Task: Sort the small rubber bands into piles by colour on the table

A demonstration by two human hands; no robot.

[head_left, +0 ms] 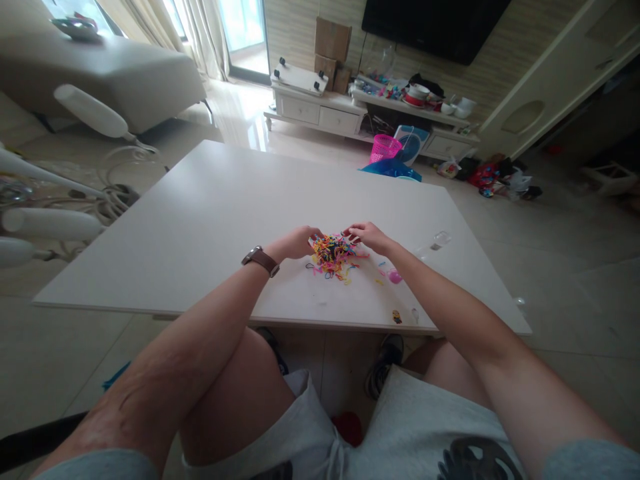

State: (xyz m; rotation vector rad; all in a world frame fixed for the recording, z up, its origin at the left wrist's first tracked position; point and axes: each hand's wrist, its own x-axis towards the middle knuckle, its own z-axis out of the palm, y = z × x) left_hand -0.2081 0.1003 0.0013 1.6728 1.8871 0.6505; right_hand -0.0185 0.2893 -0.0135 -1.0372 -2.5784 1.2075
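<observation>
A heap of small, colorful rubber bands (334, 251) lies on the white table (225, 207), yellow, pink, orange, blue and black mixed together. My left hand (300, 242), a brown-strapped watch on its wrist, is at the heap's left edge with fingers curled in against the bands. Over the right edge, my right hand (369, 237) has its fingertips drawn together. Whatever either hand pinches is too small to make out. Loose bands are scattered on the near side of the heap.
Right of the heap lie a pink piece (395, 276) and a clear plastic container (441, 240). A small yellow figure (397, 317) is near the table's front edge. Beyond the table stand a pink basket (384, 148) and a white TV cabinet (320, 113).
</observation>
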